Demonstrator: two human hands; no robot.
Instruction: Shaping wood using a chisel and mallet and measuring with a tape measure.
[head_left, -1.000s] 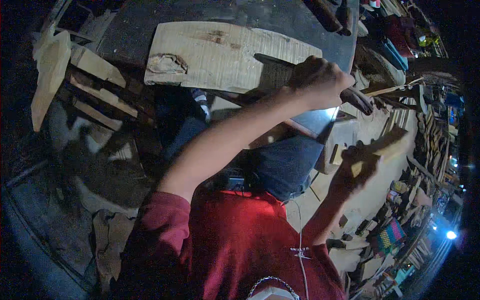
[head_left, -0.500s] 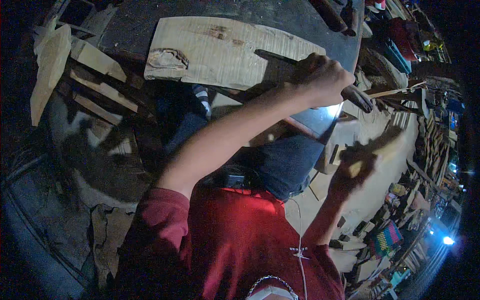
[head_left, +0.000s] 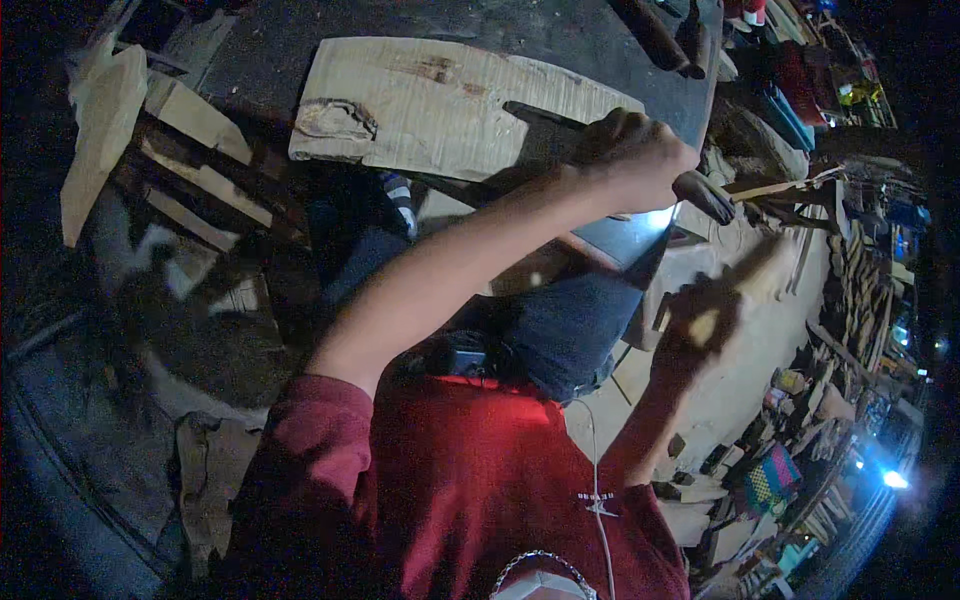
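Note:
A pale, curved wooden board (head_left: 420,105) with a dark knot at its left end lies on the dark table. My left hand (head_left: 635,160) is closed in a fist above the board's right end. It grips a dark, thick rod-like tool (head_left: 706,197), whose blunt end sticks out to the right; its other end is hidden behind the hand and arm. Lower right, my right hand (head_left: 700,322) is closed round a pale wooden stick-like piece (head_left: 762,268). Motion blurs this piece, so its exact kind is unclear. It stands apart from the rod.
Dark cylindrical pieces (head_left: 660,40) lie on the table (head_left: 270,50) at the far right. Several cut wood pieces (head_left: 200,115) are stacked at left. Scrap wood (head_left: 720,460) and a woven coloured item (head_left: 773,475) lie on the right. A bright lamp (head_left: 895,480) shines there.
My right hand and its wooden piece have shifted slightly up and left. My left hand keeps its grip on the dark rod, a little further left in view. The board stays put.

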